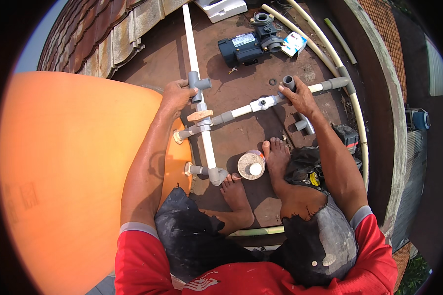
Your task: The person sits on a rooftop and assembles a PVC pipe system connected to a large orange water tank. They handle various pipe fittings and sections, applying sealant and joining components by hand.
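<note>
My left hand (176, 96) is closed on a grey tee fitting (196, 87), its side branch pointing right. The tee lies along the upright white pipe (192, 42); whether it is joined to it I cannot tell. My right hand (301, 100) grips a grey pipe fitting (289, 83) with a round open mouth, over the crosswise pipe run (241, 111). My fingers partly hide how it meets that run. An orange-handled valve (200, 115) sits below the tee, and a white valve (262, 103) lies left of my right hand. Between my bare feet stands a round can (251, 164) with a white cap.
A large orange tank (79, 182) fills the left side. Farther off lie a dark water pump (243, 48) and a small box (294, 44). Another grey fitting (304, 125), a black bag (302, 164) and a long pale pipe (360, 132) are on the right, beside a low wall (386, 88).
</note>
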`<state>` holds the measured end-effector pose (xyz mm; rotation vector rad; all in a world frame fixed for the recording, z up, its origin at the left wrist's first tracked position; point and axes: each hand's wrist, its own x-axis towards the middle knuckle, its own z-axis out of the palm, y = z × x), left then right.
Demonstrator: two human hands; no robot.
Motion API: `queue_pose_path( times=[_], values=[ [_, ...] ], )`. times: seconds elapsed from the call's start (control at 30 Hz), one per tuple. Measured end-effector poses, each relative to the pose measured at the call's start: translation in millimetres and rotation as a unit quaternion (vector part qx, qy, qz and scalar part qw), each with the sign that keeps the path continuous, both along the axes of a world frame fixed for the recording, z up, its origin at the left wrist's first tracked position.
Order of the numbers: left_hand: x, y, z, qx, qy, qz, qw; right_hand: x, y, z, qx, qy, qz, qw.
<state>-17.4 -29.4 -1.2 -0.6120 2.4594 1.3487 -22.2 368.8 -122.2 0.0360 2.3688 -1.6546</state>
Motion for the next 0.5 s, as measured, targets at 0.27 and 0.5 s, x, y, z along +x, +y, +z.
queue_pose_path(
  times=[0.27, 0.5],
  values=[
    [-0.7, 4.2, 2.5, -0.011, 0.002, -0.01, 1.0, -0.8, 2.5, -4.3, -0.002, 0.01, -0.002, 1.0],
    [2.4, 4.9, 6.3, -0.009, -0.001, -0.006, 1.0, 1.3, -1.1, 2.0, -0.015, -0.002, -0.004, 1.0]
  ],
)
